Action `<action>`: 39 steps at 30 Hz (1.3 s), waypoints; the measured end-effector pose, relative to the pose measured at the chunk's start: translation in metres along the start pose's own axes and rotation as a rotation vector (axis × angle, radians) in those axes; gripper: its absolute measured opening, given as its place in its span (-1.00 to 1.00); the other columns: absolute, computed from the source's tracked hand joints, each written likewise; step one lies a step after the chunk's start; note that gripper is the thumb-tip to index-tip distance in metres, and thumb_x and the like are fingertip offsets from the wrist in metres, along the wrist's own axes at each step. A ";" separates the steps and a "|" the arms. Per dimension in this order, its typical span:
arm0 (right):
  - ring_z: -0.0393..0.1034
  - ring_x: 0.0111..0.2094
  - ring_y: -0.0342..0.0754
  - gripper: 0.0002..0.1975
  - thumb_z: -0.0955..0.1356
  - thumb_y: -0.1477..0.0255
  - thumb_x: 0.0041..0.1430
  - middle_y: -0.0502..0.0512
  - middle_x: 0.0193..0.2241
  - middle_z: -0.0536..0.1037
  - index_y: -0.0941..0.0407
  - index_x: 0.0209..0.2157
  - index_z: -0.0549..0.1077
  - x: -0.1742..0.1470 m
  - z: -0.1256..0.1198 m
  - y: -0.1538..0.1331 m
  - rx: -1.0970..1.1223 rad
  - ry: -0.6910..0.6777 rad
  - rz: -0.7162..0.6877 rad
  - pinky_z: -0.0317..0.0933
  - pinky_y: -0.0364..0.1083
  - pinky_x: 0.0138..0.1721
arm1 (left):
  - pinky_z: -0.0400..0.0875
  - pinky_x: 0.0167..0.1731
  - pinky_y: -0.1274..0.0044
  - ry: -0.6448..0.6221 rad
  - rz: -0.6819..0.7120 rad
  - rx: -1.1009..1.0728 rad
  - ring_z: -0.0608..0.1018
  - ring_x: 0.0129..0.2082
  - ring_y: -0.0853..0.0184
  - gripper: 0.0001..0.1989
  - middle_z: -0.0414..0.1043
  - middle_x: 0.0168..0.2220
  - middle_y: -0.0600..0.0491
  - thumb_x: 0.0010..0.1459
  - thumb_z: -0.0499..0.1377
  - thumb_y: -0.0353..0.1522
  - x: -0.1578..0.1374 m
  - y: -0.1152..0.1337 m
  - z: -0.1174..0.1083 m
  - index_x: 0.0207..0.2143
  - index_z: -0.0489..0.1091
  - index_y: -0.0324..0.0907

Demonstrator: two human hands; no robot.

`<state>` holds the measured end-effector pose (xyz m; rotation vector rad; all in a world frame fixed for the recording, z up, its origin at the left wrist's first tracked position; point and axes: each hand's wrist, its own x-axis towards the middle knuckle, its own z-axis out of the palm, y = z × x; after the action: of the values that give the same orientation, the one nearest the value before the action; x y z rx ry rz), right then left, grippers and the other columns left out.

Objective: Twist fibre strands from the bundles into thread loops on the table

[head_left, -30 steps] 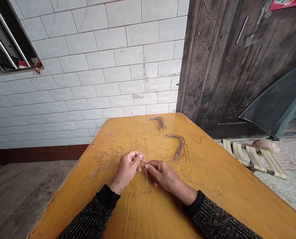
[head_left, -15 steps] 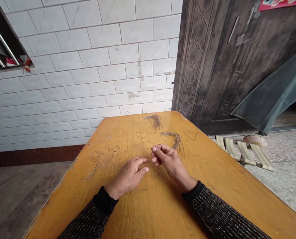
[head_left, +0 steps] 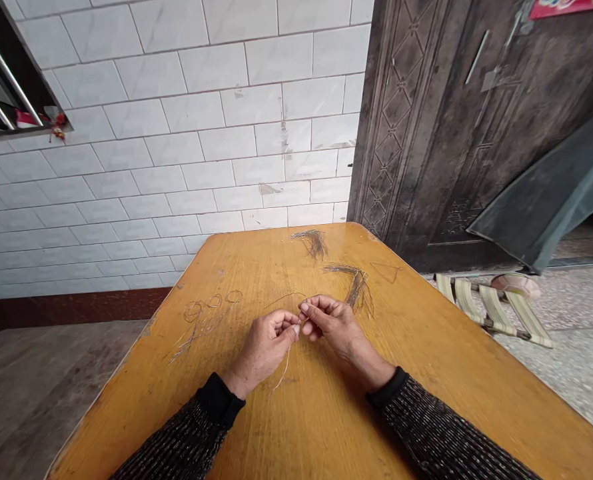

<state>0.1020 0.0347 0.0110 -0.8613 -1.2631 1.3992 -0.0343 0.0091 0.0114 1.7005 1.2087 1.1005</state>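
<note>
Over the middle of the wooden table [head_left: 316, 427], a thin wire [head_left: 286, 367] runs between my two hands. My left hand [head_left: 269, 340] is closed, pinching it between thumb and fingers, and one end hangs down below. Close beside it, my right hand [head_left: 334, 323] pinches the same wire at the fingertips; another stretch arcs out to the left above the hands. Left of my hands lie several wires bent into loops with long tails [head_left: 214, 303]. Just beyond my right hand is a bundle of bent wires [head_left: 357, 287].
A second wire bundle [head_left: 316, 241] lies near the table's far edge, and a single bent wire [head_left: 386, 272] is at the right. Behind the table stand a white tiled wall [head_left: 176, 147] and a dark door [head_left: 451, 147]. A striped strap seat [head_left: 496, 310] is on the right.
My left hand has moved up and right to my right hand and closed on the wire. An end of the wire now hangs below the left fingers.
</note>
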 end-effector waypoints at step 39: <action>0.12 -0.77 -0.30 -0.75 0.43 0.36 -0.30 -0.14 -0.77 0.30 0.17 -0.60 0.30 0.001 0.005 0.009 0.013 0.044 0.022 0.00 -0.25 -0.73 | 0.11 -0.65 0.65 -0.136 -0.155 -0.204 0.24 -0.70 0.53 -0.78 0.23 -0.67 0.15 0.03 0.08 -0.29 -0.002 -0.001 0.003 -0.55 0.34 -0.27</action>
<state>0.0949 0.0353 0.0037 -0.8946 -1.2138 1.3967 -0.0323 0.0073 0.0091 1.4767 1.0841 0.9632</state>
